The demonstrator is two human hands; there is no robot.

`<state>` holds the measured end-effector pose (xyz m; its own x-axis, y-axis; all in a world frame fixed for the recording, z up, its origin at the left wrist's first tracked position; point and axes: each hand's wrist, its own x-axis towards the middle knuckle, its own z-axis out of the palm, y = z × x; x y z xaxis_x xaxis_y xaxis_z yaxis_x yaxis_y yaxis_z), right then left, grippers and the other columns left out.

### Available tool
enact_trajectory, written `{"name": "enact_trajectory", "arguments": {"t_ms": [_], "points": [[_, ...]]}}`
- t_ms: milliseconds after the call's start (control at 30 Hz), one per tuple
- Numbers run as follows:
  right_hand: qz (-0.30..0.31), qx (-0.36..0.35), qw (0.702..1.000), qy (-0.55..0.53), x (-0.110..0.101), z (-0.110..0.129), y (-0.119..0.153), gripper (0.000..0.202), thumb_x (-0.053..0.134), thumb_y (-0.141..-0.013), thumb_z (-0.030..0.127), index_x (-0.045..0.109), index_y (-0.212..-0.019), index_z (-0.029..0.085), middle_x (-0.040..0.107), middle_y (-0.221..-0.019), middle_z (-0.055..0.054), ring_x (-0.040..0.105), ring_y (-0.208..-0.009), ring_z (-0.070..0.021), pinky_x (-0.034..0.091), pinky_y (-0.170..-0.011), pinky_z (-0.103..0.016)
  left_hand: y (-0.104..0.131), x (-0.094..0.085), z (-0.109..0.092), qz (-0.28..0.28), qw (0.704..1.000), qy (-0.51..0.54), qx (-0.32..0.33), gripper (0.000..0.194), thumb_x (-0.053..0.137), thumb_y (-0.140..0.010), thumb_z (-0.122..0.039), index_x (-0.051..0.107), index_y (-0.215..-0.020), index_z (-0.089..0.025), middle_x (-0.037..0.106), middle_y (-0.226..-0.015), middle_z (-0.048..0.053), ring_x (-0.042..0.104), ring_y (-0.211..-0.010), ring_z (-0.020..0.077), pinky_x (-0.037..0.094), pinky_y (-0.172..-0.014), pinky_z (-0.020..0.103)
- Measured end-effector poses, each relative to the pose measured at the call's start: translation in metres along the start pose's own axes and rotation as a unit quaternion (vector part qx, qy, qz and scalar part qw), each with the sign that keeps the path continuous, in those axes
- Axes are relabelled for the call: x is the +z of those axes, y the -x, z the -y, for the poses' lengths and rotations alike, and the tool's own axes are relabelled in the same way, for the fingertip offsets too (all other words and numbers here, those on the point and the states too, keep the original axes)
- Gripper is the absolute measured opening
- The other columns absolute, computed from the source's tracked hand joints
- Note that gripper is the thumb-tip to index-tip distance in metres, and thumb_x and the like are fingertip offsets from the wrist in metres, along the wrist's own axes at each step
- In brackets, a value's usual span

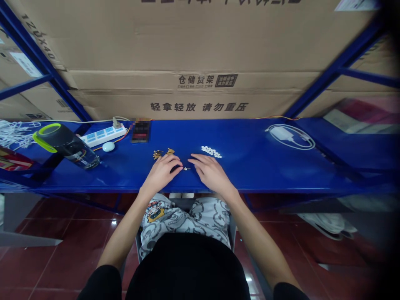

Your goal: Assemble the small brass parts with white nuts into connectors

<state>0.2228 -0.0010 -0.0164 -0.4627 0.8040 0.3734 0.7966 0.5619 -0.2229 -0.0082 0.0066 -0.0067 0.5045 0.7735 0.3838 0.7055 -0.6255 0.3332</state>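
Observation:
Over the blue tabletop (193, 137), my left hand (160, 174) has its thumb and forefinger pinched together at the end of a small brass pin (186, 168). A whitish bit shows on this pin; its exact kind is too small to make out. My right hand (211, 171) is just to the right of it, fingers stretched and slightly curved, thumb apart, with nothing visible in it. Small brass, screw-like pieces (157, 154) and another brass cluster (170, 151) lie just beyond my left fingers. Several small white round pieces (211, 151) lie beyond my right hand.
To the left are a dark bottle (78, 148) with a lime loop, a white power strip (104, 135), a pale round object (108, 146) and a dark, blurred-out item (141, 131). A white charger with cable (286, 135) lies right. Cardboard (200, 50) stands behind.

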Motion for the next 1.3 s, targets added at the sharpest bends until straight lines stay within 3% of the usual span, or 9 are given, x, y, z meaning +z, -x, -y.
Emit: {"name": "enact_trajectory", "arguments": {"t_ms": [100,200,467,800,1000,1167,1300], "points": [[-0.083,0.094,0.989,0.084,-0.008,-0.004,-0.001,0.038,0.038,-0.102,0.023,0.072,-0.119,0.022,0.071,-0.121,-0.012,0.061,-0.112,-0.0295,0.047,-0.093,-0.048,0.0,0.0,0.002,-0.046,0.998,-0.03,-0.04,0.013,0.057,-0.101,-0.025,0.07,-0.102,-0.025,0.069,-0.118,0.004,0.06,-0.11,0.0233,0.045,-0.098,0.04],[-0.126,0.169,0.966,0.149,-0.02,-0.016,0.002,0.036,0.04,-0.102,0.028,0.074,-0.113,0.021,0.07,-0.101,-0.013,0.061,-0.1,-0.0289,0.047,-0.081,-0.042,0.001,0.0,0.003,-0.067,0.994,-0.049,-0.077,0.014,0.056,-0.1,-0.02,0.07,-0.101,-0.025,0.071,-0.116,0.003,0.06,-0.108,0.024,0.044,-0.093,0.04],[-0.061,0.298,0.94,0.154,-0.034,-0.045,0.017,0.037,0.053,-0.098,0.045,0.071,-0.121,0.022,0.069,-0.105,-0.011,0.065,-0.072,-0.0222,0.04,-0.058,-0.031,0.002,0.001,0.003,-0.057,0.991,-0.075,-0.096,0.015,0.059,-0.099,-0.019,0.072,-0.099,-0.026,0.075,-0.11,0.0,0.063,-0.103,0.0236,0.043,-0.089,0.04],[-0.082,0.277,0.95,0.118,-0.029,-0.062,0.023,0.027,0.054,-0.097,0.039,0.076,-0.097,0.025,0.072,-0.097,-0.007,0.065,-0.067,-0.0198,0.035,-0.053,-0.03,0.002,0.002,-0.001,-0.084,0.984,-0.104,-0.121,0.02,0.055,-0.098,-0.015,0.071,-0.101,-0.026,0.076,-0.105,0.002,0.065,-0.101,0.0248,0.044,-0.089,0.04],[-0.111,0.283,0.951,0.057,-0.029,-0.065,0.02,0.02,0.058,-0.094,0.039,0.074,-0.092,0.027,0.074,-0.092,-0.003,0.067,-0.071,-0.02,0.038,-0.055,-0.03,0.002,0.002,-0.001,-0.103,0.98,-0.104,-0.137,0.019,0.058,-0.094,-0.015,0.071,-0.103,-0.026,0.075,-0.105,0.003,0.063,-0.104,0.027,0.045,-0.088,0.041],[-0.146,0.23,0.962,-0.032,-0.032,-0.051,0.016,0.02,0.057,-0.096,0.038,0.072,-0.095,0.025,0.077,-0.096,-0.002,0.071,-0.078,-0.0203,0.048,-0.065,-0.031,0.002,0.002,-0.001,-0.107,0.974,-0.112,-0.163,0.013,0.062,-0.094,-0.021,0.074,-0.095,-0.023,0.073,-0.099,0.006,0.063,-0.097,0.0284,0.046,-0.082,0.041],[-0.132,0.167,0.967,-0.14,-0.026,-0.027,0.009,0.023,0.057,-0.095,0.043,0.072,-0.095,0.026,0.079,-0.098,-0.003,0.074,-0.082,-0.0219,0.053,-0.068,-0.032,0.001,0.002,0.0,-0.105,0.978,-0.106,-0.147,0.013,0.063,-0.095,-0.023,0.075,-0.093,-0.023,0.072,-0.096,0.006,0.064,-0.097,0.0275,0.048,-0.086,0.041]]}}
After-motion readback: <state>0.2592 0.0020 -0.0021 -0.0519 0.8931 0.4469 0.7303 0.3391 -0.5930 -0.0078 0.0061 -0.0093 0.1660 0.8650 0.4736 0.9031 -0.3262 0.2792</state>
